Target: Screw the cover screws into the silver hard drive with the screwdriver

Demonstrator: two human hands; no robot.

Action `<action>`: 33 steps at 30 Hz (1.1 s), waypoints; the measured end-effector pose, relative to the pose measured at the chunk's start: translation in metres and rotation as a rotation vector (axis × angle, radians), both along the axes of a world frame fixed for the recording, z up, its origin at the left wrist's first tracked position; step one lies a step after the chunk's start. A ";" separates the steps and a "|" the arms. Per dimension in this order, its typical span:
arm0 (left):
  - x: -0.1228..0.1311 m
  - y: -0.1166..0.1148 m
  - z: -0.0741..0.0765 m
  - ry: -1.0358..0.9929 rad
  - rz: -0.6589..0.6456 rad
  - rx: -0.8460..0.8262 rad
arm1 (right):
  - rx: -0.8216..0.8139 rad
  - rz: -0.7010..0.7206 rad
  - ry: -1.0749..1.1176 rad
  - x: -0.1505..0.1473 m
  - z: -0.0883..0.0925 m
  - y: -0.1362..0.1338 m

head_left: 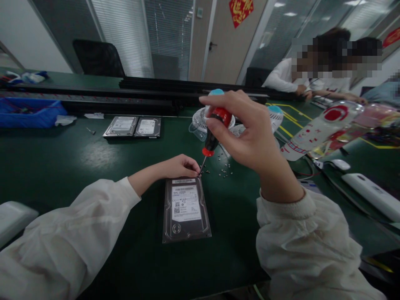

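Observation:
A hard drive [186, 208] with a white label lies flat on the green table, its long side running away from me. My right hand [246, 129] grips a red and black screwdriver [211, 143] by its handle, which leans to the upper right. The screwdriver's tip meets the drive's far right corner. At that same corner, my left hand [183, 166] rests on the far edge with its fingers pinched together beside the tip; whatever they hold is too small to make out. Several loose screws [225, 170] are scattered on the table just right of the tip.
Two more hard drives [133, 126] lie side by side farther back. A blue bin [31, 112] stands at the far left. White baskets [200, 121] sit behind my right hand. Bottles [321, 129], cables and a white power strip [371, 196] are on the right. Two people sit beyond.

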State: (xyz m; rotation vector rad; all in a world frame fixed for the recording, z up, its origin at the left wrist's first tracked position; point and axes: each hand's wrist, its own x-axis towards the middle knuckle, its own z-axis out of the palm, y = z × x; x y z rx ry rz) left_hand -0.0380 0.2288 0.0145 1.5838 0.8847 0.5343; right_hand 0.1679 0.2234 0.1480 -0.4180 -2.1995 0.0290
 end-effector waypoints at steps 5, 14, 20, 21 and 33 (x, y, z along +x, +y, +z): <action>0.001 0.000 0.000 -0.001 0.002 -0.002 | 0.018 -0.047 -0.008 0.000 0.000 0.000; 0.001 -0.002 0.004 0.004 -0.002 0.011 | 0.010 -0.043 0.008 -0.001 0.001 -0.004; 0.001 -0.002 0.003 0.001 -0.005 0.005 | -0.030 0.075 -0.021 -0.001 0.003 -0.004; 0.000 -0.002 0.003 0.001 -0.007 0.006 | -0.020 0.069 -0.010 -0.001 0.003 -0.004; 0.001 -0.001 0.001 0.003 0.008 0.000 | 0.008 0.001 -0.012 -0.001 0.002 -0.003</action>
